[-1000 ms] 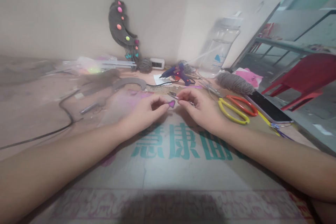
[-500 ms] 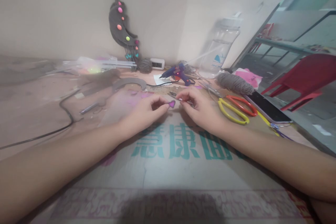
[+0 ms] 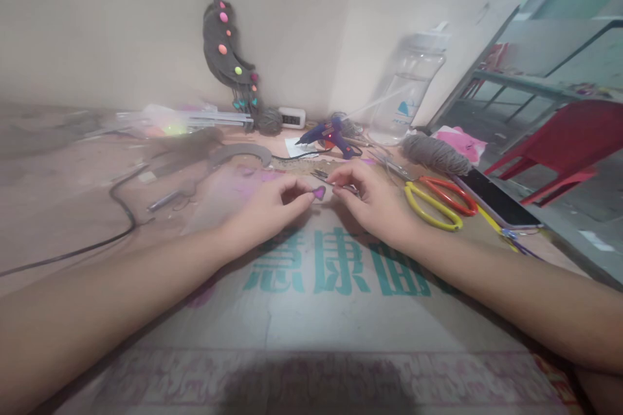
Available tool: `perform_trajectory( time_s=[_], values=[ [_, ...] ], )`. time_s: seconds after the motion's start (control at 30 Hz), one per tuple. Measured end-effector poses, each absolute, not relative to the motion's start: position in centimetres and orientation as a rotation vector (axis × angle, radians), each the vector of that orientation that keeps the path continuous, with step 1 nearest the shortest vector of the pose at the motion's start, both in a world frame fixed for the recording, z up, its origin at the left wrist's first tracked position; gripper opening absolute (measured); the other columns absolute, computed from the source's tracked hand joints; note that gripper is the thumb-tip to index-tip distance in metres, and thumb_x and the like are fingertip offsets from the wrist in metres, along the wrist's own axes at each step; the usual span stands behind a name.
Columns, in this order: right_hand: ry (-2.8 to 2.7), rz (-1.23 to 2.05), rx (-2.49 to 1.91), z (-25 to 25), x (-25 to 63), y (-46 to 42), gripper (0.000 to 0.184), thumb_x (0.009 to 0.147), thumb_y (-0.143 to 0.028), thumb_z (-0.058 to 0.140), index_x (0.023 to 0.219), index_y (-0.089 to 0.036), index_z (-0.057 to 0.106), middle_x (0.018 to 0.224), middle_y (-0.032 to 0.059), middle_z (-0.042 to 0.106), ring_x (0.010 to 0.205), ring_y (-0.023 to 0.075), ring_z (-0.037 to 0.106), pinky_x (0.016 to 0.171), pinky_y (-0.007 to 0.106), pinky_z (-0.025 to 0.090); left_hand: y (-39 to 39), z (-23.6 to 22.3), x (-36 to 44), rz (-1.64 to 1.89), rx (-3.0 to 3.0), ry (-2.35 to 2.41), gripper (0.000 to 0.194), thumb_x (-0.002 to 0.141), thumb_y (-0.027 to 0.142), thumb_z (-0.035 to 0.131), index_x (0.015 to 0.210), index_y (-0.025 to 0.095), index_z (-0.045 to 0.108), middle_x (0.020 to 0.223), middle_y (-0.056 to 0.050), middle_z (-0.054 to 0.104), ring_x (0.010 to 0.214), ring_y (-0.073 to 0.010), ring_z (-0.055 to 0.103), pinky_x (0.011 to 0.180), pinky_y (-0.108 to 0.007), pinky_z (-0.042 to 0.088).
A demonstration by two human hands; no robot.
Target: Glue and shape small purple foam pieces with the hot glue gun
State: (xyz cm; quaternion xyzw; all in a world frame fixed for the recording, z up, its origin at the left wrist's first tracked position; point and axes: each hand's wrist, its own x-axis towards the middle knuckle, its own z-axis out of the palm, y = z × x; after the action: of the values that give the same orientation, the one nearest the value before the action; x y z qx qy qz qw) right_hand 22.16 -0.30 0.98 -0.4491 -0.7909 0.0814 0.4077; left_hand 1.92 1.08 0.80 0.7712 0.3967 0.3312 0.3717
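My left hand pinches a small purple piece between thumb and fingertips, just above a flat cardboard sheet with green printed characters. My right hand is closed round a thin metal tool, seemingly small scissors or tweezers, whose tip pokes out toward the purple piece. Both hands almost touch at the middle of the sheet.
Yellow-and-orange scissors and a phone lie right of my right hand. Behind are a blue glue gun, grey yarn, a water bottle and a grey felt hanging. A black cable runs on the left.
My right hand has shifted slightly left, closer to the purple piece. The left hand has stayed almost still.
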Motion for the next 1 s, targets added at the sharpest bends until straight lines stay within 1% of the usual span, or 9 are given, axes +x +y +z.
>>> perform_trajectory(
  time_s=[0.27, 0.33, 0.4, 0.47, 0.57, 0.63, 0.8, 0.9, 1.0],
  values=[
    [-2.026, 0.237, -1.044, 0.4, 22.27, -0.04, 0.018, 0.086, -0.007, 0.049, 0.092, -0.021, 0.06, 0.08, 0.0009, 0.051, 0.078, 0.0157, 0.052, 0.071, 0.03, 0.042, 1.06, 0.86, 1.97, 0.856, 1.993, 1.017, 0.018, 0.088, 0.03, 0.053, 0.084, 0.017, 0.065, 0.078, 0.0, 0.065, 0.068, -0.0132, 0.055, 0.063, -0.025, 0.042],
    [-1.977, 0.315, -1.06, 0.53, 22.23, -0.13, 0.013, 0.087, -0.011, 0.052, 0.093, -0.02, 0.06, 0.081, 0.0011, 0.054, 0.077, 0.0151, 0.054, 0.071, 0.029, 0.043, 1.01, 0.87, 1.97, 0.849, 1.989, 1.02, 0.018, 0.088, 0.031, 0.053, 0.084, 0.018, 0.065, 0.078, 0.0, 0.064, 0.067, -0.0131, 0.055, 0.063, -0.025, 0.042],
    [-1.912, 0.46, -1.088, 0.77, 22.21, -0.27, 0.004, 0.087, -0.02, 0.058, 0.09, -0.019, 0.059, 0.079, 0.0005, 0.058, 0.073, 0.0141, 0.055, 0.067, 0.027, 0.043, 0.96, 0.9, 2.0, 0.844, 1.984, 1.026, 0.019, 0.088, 0.032, 0.053, 0.085, 0.018, 0.064, 0.077, 0.0, 0.064, 0.067, -0.013, 0.055, 0.063, -0.025, 0.042],
    [-1.892, 0.575, -1.103, 1.04, 22.24, -0.44, 0.012, 0.088, -0.029, 0.059, 0.082, -0.019, 0.059, 0.072, -0.0009, 0.059, 0.065, 0.0127, 0.054, 0.063, 0.026, 0.043, 0.92, 0.96, 2.04, 0.849, 1.981, 1.028, 0.018, 0.088, 0.031, 0.053, 0.084, 0.018, 0.064, 0.077, 0.0, 0.064, 0.066, -0.0127, 0.054, 0.062, -0.025, 0.042],
    [-1.939, 0.592, -1.096, 1.31, 22.39, -0.59, 0.026, 0.09, -0.035, 0.056, 0.07, -0.018, 0.057, 0.065, -0.0014, 0.058, 0.062, 0.0123, 0.053, 0.062, 0.025, 0.041, 0.92, 1.03, 2.08, 0.853, 1.982, 1.025, 0.017, 0.087, 0.029, 0.053, 0.082, 0.017, 0.064, 0.076, 0.0, 0.064, 0.066, -0.0125, 0.054, 0.062, -0.024, 0.041],
    [-1.94, 0.614, -1.081, 1.32, 22.53, -0.57, 0.03, 0.091, -0.039, 0.054, 0.07, -0.018, 0.057, 0.065, -0.0008, 0.059, 0.063, 0.0127, 0.054, 0.063, 0.025, 0.042, 0.96, 0.98, 2.06, 0.845, 1.988, 1.023, 0.017, 0.087, 0.028, 0.053, 0.082, 0.017, 0.065, 0.076, 0.0, 0.064, 0.066, -0.0125, 0.054, 0.062, -0.024, 0.041],
    [-1.928, 0.727, -1.005, 0.97, 22.79, -0.24, 0.045, 0.089, -0.058, 0.051, 0.07, -0.017, 0.058, 0.063, 0.0003, 0.059, 0.061, 0.0131, 0.055, 0.063, 0.025, 0.042, 1.05, 0.72, 2.01, 0.834, 1.987, 1.02, 0.02, 0.088, 0.032, 0.053, 0.084, 0.016, 0.063, 0.077, 0.0, 0.064, 0.068, -0.0131, 0.056, 0.063, -0.024, 0.042],
    [-1.921, 0.77, -1.023, 0.79, 22.69, -0.19, 0.043, 0.089, -0.056, 0.053, 0.07, -0.017, 0.057, 0.064, 0.0001, 0.059, 0.061, 0.0127, 0.054, 0.061, 0.025, 0.042, 0.96, 0.8, 2.06, 0.842, 1.978, 1.008, 0.019, 0.088, 0.032, 0.053, 0.086, 0.016, 0.063, 0.079, 0.0, 0.065, 0.07, -0.0133, 0.057, 0.065, -0.025, 0.043],
    [-1.873, 0.824, -1.107, 0.69, 22.4, -0.27, 0.031, 0.089, -0.046, 0.056, 0.076, -0.018, 0.058, 0.065, -0.0014, 0.058, 0.059, 0.0116, 0.053, 0.057, 0.023, 0.041, 0.8, 1.06, 2.12, 0.86, 1.967, 1.002, 0.018, 0.088, 0.031, 0.054, 0.085, 0.016, 0.064, 0.08, 0.0, 0.066, 0.071, -0.0137, 0.058, 0.067, -0.025, 0.045]
  ],
)
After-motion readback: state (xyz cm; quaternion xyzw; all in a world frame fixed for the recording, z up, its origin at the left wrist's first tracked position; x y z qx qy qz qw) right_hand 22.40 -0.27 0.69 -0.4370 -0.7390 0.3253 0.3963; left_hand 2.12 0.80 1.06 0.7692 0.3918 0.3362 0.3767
